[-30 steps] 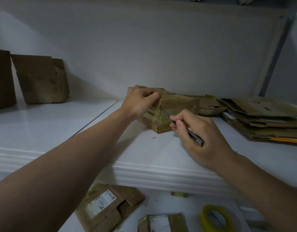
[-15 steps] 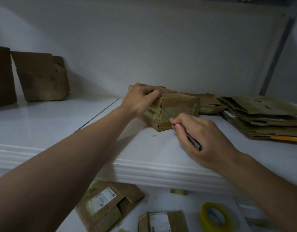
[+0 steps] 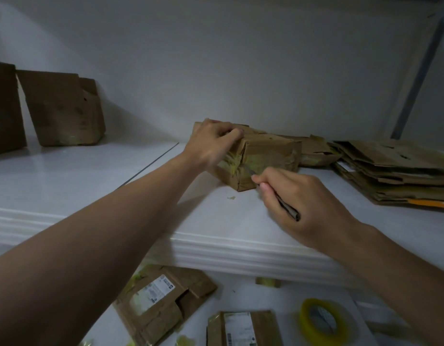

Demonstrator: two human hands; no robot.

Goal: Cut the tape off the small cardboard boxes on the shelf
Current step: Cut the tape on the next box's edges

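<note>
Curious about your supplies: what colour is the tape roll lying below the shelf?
The tape roll is yellow; the head view shows it.

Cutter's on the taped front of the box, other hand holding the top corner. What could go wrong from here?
1. The left hand grips the box corner just up-left of the tip of the cutter; a slip that way could nick it.
2. Only that grip steadies the box on the smooth shelf; pressure from the right hand may pivot it.
3. The cardboard looks crumpled, so the blade might pierce it, not just the tape.
</note>
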